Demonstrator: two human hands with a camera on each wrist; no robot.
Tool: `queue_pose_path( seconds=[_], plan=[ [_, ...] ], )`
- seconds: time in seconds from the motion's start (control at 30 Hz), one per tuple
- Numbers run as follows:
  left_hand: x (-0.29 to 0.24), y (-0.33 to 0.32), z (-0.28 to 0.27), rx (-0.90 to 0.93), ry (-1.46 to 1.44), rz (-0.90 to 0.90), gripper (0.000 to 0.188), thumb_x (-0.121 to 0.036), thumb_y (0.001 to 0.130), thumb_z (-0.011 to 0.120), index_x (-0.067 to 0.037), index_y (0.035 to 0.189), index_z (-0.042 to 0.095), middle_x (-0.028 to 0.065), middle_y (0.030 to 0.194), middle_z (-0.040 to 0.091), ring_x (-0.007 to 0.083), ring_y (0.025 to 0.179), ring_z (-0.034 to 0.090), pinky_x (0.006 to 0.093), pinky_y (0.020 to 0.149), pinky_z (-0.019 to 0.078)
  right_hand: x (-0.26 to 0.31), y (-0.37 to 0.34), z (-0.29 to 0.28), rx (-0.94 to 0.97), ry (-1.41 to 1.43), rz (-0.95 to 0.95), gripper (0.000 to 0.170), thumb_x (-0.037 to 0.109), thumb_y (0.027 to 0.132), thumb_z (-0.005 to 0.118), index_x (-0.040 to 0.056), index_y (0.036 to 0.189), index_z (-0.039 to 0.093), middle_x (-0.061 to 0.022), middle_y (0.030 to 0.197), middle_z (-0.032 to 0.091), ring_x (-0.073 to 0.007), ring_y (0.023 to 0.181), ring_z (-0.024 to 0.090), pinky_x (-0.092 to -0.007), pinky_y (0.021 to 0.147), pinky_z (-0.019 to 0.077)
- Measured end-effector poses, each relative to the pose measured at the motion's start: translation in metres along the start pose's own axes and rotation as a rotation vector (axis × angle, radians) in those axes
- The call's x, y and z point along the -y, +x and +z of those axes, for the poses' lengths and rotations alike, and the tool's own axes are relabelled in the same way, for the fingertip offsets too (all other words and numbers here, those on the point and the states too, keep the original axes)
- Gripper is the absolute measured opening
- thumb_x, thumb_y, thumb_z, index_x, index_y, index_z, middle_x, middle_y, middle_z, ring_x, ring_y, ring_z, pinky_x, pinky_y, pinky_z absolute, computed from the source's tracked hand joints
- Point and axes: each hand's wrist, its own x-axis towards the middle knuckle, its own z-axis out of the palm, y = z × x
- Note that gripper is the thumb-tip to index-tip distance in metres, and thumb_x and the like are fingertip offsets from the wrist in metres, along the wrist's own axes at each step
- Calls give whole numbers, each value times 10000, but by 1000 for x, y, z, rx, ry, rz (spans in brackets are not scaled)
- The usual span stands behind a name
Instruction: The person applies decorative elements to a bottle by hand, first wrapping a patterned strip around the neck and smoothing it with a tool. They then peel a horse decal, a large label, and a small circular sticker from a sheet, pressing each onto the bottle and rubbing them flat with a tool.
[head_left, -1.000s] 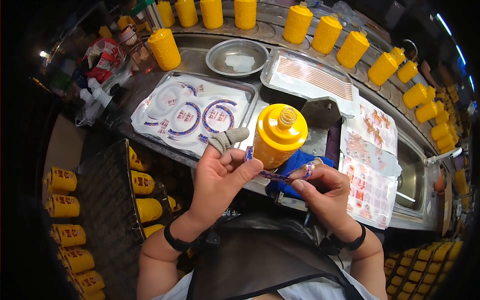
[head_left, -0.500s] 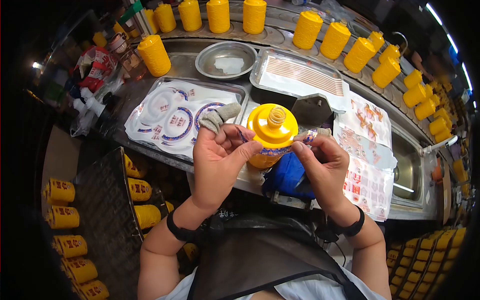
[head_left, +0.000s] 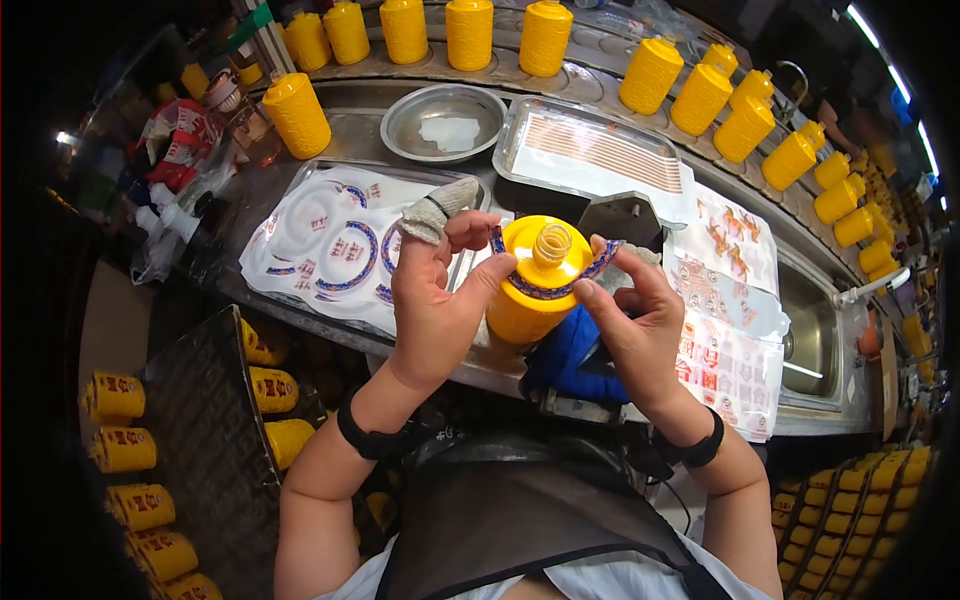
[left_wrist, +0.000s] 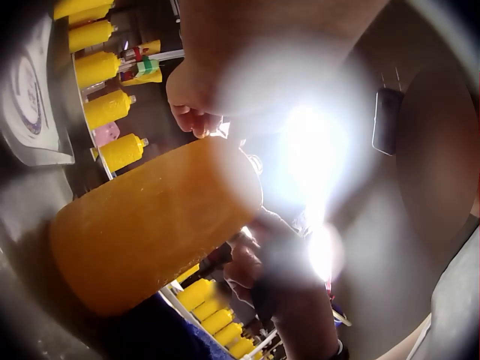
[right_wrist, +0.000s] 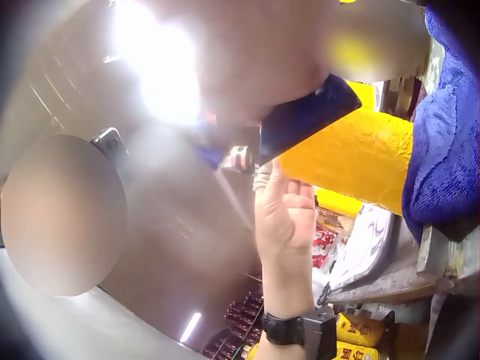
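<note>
A yellow bottle (head_left: 517,322) with a bare threaded neck stands in front of the person, its neck tilted slightly toward them. Along the near side of its shoulder curves a blue patterned decal strip (head_left: 540,292). My left hand (head_left: 440,310) pinches the strip's left end between thumb and fingers; a grey cloth sleeve covers its index finger. At the other end, my right hand (head_left: 645,325) pinches the strip, which rises past the fingertips. In the left wrist view the bottle (left_wrist: 157,225) blurs under glare. The right wrist view shows the strip (right_wrist: 311,120) dark across the bottle's top.
Left of the bottle, a tray (head_left: 483,180) holds sheets of curved decals. Behind are a metal bowl (head_left: 445,152) and a tray of striped sheets (head_left: 600,150). Decal sheets (head_left: 735,375) lie at right beside a sink (head_left: 815,345). A blue cloth (head_left: 565,365) sits under the right hand.
The strip has moved from before the bottle onto its shoulder. Both hands have risen slightly with its ends, which now bend upward around the sides.
</note>
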Motion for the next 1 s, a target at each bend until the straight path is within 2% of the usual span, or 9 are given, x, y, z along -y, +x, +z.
queue_pose_path(
  seconds=[0.13,0.17,0.3,0.4,0.6,0.7,0.8,0.9,1.0],
  plan=[
    [5,1,4,-15,-300,-214,452,-41,975,565,13,1374,359,172,1302,581,226,1237,541,357,1090,392,8,6,1,79,273,207,475,114,824,784,37,1267,633,6,1071,604,12,638,476,-151,562,386],
    [6,-1,2,41,-341,-284,510,-94,989,542,18,1421,295,195,1394,513,246,1321,477,377,1132,345,8,5,-1,103,344,244,498,115,823,785,37,1286,619,3,1109,603,18,645,490,-144,563,390],
    [2,-3,4,163,-482,-347,689,-48,899,619,7,1468,233,203,1493,389,254,1382,399,393,1166,299,-1,11,1,158,275,215,549,118,815,790,56,1325,597,-12,1178,569,21,671,519,-141,570,404],
    [2,-5,6,144,-478,-356,695,-49,864,697,61,1407,278,219,1456,402,243,1354,418,373,1171,277,-3,12,2,206,220,177,577,118,808,794,69,1344,585,-19,1203,553,22,673,520,-142,573,408],
    [0,-9,-3,127,-439,-393,717,0,834,719,61,1397,280,221,1457,402,245,1368,406,379,1167,292,1,17,0,280,217,262,617,100,796,784,62,1368,555,-25,1252,558,20,673,518,-140,578,414],
    [-1,-11,-5,97,-529,-405,650,-14,876,682,40,1398,300,207,1440,432,237,1359,417,370,1156,307,1,19,0,297,230,224,628,94,792,780,46,1369,538,-23,1286,559,15,689,536,-140,588,426],
    [-7,-3,-10,28,-623,-537,545,-35,924,637,16,1378,339,185,1408,477,215,1325,451,349,1133,338,2,20,2,296,243,219,635,96,787,783,37,1365,527,-23,1305,558,8,714,555,-142,601,440],
    [-4,-2,-5,-6,-573,-601,458,-65,957,609,3,1346,376,165,1366,518,186,1259,503,327,1094,381,3,19,1,301,235,225,633,99,783,787,34,1356,527,-37,1322,557,-13,789,588,-149,628,463],
    [0,2,-4,-1,-535,-579,447,-47,961,570,12,1351,359,170,1352,527,202,1253,519,353,1087,398,2,21,3,295,218,208,632,102,779,792,34,1349,529,-53,1337,554,-40,888,613,-160,661,486]
  ],
)
